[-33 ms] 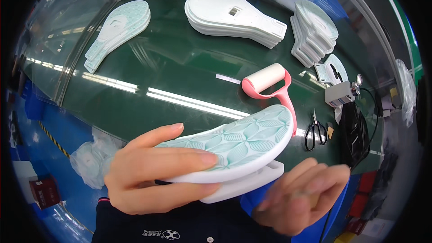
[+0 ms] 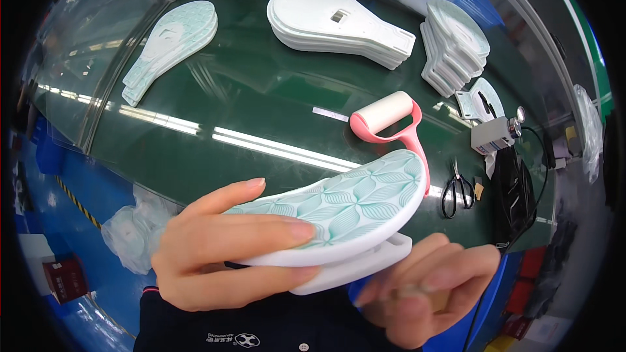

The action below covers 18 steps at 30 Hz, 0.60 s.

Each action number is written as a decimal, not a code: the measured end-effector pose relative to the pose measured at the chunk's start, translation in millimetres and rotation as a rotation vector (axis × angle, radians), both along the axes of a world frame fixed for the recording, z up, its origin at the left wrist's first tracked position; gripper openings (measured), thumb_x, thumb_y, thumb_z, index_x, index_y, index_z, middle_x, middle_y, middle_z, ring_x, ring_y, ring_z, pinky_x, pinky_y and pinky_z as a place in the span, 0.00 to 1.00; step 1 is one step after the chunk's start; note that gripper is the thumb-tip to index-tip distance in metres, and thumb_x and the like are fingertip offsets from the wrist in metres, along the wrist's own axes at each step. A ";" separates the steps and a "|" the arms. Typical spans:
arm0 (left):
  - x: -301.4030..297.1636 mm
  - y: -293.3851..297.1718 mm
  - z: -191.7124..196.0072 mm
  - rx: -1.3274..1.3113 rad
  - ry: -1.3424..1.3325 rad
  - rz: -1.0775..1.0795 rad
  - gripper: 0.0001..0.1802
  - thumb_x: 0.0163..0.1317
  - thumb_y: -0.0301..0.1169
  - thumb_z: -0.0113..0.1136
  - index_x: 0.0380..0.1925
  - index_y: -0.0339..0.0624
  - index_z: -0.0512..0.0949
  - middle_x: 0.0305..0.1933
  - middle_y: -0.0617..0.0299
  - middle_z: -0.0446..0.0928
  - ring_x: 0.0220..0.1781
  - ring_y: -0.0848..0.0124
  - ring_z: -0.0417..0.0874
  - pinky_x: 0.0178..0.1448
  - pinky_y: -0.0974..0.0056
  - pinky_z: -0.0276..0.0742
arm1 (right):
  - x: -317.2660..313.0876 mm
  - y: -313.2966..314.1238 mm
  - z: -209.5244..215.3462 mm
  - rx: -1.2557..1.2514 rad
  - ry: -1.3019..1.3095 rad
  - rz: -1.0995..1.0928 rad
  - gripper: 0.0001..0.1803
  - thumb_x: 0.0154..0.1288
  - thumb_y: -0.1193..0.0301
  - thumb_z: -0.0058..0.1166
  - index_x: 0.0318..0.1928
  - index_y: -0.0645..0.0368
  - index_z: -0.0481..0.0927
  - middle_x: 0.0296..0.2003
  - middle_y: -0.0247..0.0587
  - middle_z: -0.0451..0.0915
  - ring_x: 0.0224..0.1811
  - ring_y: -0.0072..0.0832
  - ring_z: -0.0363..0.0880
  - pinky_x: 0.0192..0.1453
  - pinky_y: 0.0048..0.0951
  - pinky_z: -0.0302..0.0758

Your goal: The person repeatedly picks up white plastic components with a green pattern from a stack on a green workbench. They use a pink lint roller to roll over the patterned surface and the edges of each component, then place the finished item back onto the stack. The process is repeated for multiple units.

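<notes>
My left hand point(image 2: 235, 248) grips a white plastic shell point(image 2: 417, 208) whose upper face carries a teal leaf pattern. Its fingers spread over the patterned face and under the edge. A second white part point(image 2: 365, 267) with a slot shows under the shell; whether the two are joined cannot be seen. My right hand point(image 2: 430, 293), partly blurred, is beside the shell's right end with fingers curled in and pressed together. What they pinch, if anything, is hidden. Just beyond the shell lies a pink-handled roller point(image 2: 385, 114) with a white cylinder, its handle partly behind the shell.
White paddle-shaped panels point(image 2: 339, 23) stand stacked at the back. Patterned panels are piled at the left point(image 2: 173, 42) and right point(image 2: 456, 45). Black scissors point(image 2: 458, 192), a white box with a metal knob point(image 2: 495, 135) and a black pouch point(image 2: 513, 195) lie on the right of the green table point(image 2: 261, 117).
My right hand has moved slightly left and down, its fingers still curled. My left hand and the shell are nearly unmoved.
</notes>
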<state>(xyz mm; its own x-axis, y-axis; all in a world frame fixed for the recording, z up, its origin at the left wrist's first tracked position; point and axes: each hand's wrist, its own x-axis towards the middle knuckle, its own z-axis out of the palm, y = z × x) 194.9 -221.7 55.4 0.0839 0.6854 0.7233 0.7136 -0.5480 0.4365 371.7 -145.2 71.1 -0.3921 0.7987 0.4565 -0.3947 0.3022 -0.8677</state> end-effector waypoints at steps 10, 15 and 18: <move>-3.1 2.8 8.2 -0.070 -0.015 -0.126 0.06 0.48 0.25 0.56 0.28 0.39 0.74 0.34 0.46 0.74 0.34 0.62 0.79 0.53 0.52 0.68 | -14.3 4.0 -9.3 0.165 -0.011 0.045 0.15 0.49 0.79 0.51 0.33 0.62 0.57 0.17 0.41 0.67 0.17 0.24 0.68 0.27 0.25 0.70; -9.1 -1.4 6.6 -0.047 0.051 -0.162 0.07 0.47 0.24 0.57 0.28 0.39 0.74 0.36 0.45 0.74 0.37 0.61 0.79 0.52 0.56 0.70 | -15.1 -1.4 -12.3 0.128 -0.035 -0.032 0.17 0.48 0.79 0.53 0.33 0.62 0.58 0.18 0.41 0.68 0.17 0.23 0.69 0.27 0.23 0.70; -6.2 0.3 4.7 -0.087 -0.029 -0.161 0.07 0.46 0.24 0.58 0.29 0.39 0.74 0.36 0.45 0.74 0.37 0.61 0.79 0.52 0.57 0.71 | -21.9 -9.4 -7.2 -0.041 0.054 -0.103 0.16 0.48 0.79 0.53 0.33 0.63 0.58 0.18 0.41 0.69 0.16 0.22 0.68 0.25 0.22 0.70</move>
<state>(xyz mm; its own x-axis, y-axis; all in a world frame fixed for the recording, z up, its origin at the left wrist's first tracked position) 188.7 -221.4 60.1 0.1780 0.7248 0.6655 0.6059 -0.6136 0.5063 349.8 -154.6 63.9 -0.2822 0.8519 0.4413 -0.4102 0.3086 -0.8582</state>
